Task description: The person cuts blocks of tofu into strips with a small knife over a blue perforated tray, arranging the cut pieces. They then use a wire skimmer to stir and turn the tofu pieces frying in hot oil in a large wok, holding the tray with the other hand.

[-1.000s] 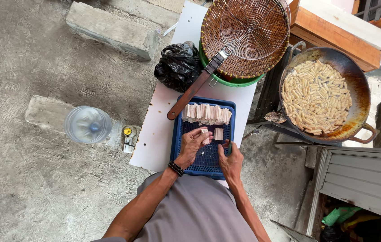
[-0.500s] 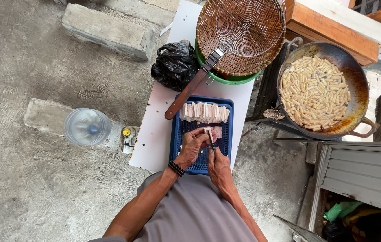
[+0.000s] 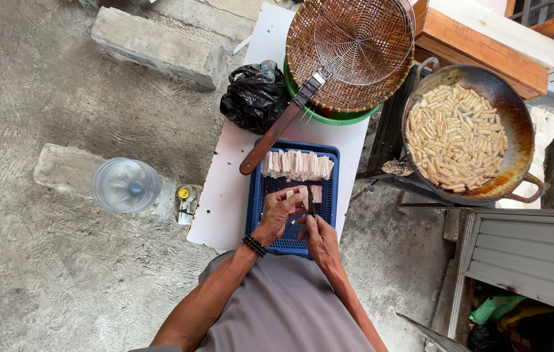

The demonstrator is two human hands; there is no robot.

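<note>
Blue tray [image 3: 258, 215], left hand [image 3: 278, 212] hiding pale strip [image 3: 303, 196]

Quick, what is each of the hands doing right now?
Left hand: closed on a pale food piece over the blue tray.
Right hand: closed on a knife.

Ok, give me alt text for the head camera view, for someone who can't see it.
Seen from above, a person's left hand steadies pale strips while the right hand cuts them with a knife over a blue tray; a wok of fried sticks sits to the right.
</note>
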